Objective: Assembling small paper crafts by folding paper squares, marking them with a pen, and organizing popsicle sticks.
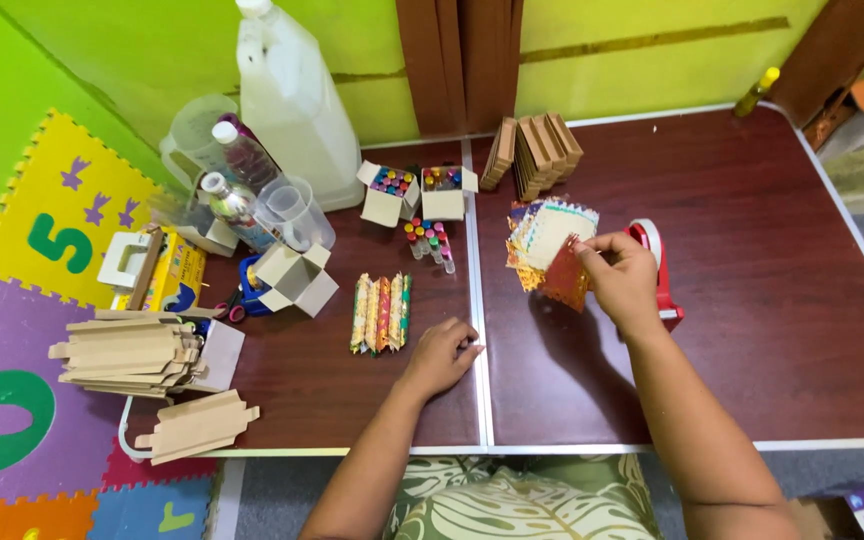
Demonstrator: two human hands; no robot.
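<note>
My right hand (pixel 620 275) pinches the corner of a red-orange patterned paper square (pixel 564 285), lifting it off a stack of patterned paper sheets (pixel 550 232) on the dark brown table (pixel 752 250). Behind that hand stands a red tape dispenser (pixel 658 262). My left hand (pixel 442 355) rests on the table near its centre seam, fingers curled, holding nothing. Just left of it lies a row of rolled colourful paper sticks (pixel 381 312).
Two open white boxes of small coloured vials (pixel 417 190), loose vials (pixel 430 243), wooden blocks (pixel 532 150), bottles and a large jug (pixel 292 100), measuring cups (pixel 297 212), wooden pieces (pixel 127 352) at the left edge, a foam puzzle mat (pixel 22 400) on the floor.
</note>
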